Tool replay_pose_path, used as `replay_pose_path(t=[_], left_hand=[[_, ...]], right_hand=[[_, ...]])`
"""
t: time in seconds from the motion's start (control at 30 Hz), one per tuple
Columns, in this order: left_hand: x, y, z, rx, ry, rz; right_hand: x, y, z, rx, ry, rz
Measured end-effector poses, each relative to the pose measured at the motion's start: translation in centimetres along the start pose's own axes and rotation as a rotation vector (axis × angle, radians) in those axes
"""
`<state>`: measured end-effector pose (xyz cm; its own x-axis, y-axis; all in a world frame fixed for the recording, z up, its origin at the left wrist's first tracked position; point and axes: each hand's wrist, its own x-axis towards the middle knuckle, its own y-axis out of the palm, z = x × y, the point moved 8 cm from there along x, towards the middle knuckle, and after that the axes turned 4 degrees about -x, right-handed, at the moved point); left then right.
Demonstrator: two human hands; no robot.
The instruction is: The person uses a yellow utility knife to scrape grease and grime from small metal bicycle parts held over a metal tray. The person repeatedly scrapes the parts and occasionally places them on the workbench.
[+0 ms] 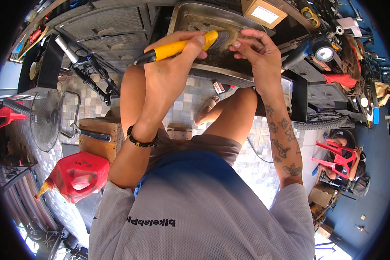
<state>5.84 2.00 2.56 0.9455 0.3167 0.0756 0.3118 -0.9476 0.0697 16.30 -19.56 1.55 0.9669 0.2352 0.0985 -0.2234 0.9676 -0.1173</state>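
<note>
My left hand (171,71) is closed around the yellow handle of a brush (171,50), its black end toward the left. The brush's dark ferrule and tan bristles point right, above a metal tray (199,65) with a dirty, wet-looking bottom. Close by the bristle tips is my right hand (262,54), its fingers bent and the fingertips drawn together. Whatever may sit between those fingertips is too small to make out. Both hands are over the tray, in front of my knees.
Behind the tray at the right stands a cardboard box (265,15). On my left are a bicycle fork (93,73), a wooden box (100,138) with a wrench (91,133), a red jerrycan (80,175) and a fan (46,119). Another person sits at the right near a red chair (338,158).
</note>
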Motion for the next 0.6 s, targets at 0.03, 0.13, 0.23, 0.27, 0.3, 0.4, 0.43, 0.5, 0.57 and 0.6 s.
replay_pose_path(t=[0.03,0.13,0.23,0.27,0.3,0.4,0.43,0.5,0.57,0.6], left_hand=[[0.1,0.0,-0.2,-0.034,0.037,-0.025],[0.4,0.5,-0.5,-0.134,0.137,-0.019],[0.5,0.1,-0.3,-0.129,0.178,-0.084],[0.5,0.2,0.0,-0.105,0.165,-0.063],[0.5,0.3,0.2,-0.103,0.157,-0.052],[0.9,-0.3,-0.2,0.159,0.281,-0.096],[0.9,-0.6,-0.5,0.241,0.337,-0.121],[0.9,-1.1,0.1,0.226,0.28,-0.171],[0.8,-0.7,0.0,0.147,0.311,-0.121],[0.7,-0.4,0.0,0.101,0.329,-0.075]], right_hand=[[0.0,0.1,-0.1,0.002,0.005,0.011],[-0.2,-0.1,0.0,0.007,-0.015,-0.003],[-0.1,-0.2,-0.3,0.006,0.002,-0.002],[-0.1,0.0,-0.5,0.025,0.015,0.023],[0.0,-0.1,-0.4,-0.037,-0.016,0.002],[0.1,-0.1,0.0,-0.177,-0.124,-0.034],[0.0,-0.1,0.0,-0.232,-0.155,-0.049],[-0.1,0.1,0.0,-0.313,-0.188,-0.066],[-0.4,0.5,0.0,-0.373,-0.205,-0.065],[-0.4,0.5,-0.1,-0.339,-0.201,-0.07]])
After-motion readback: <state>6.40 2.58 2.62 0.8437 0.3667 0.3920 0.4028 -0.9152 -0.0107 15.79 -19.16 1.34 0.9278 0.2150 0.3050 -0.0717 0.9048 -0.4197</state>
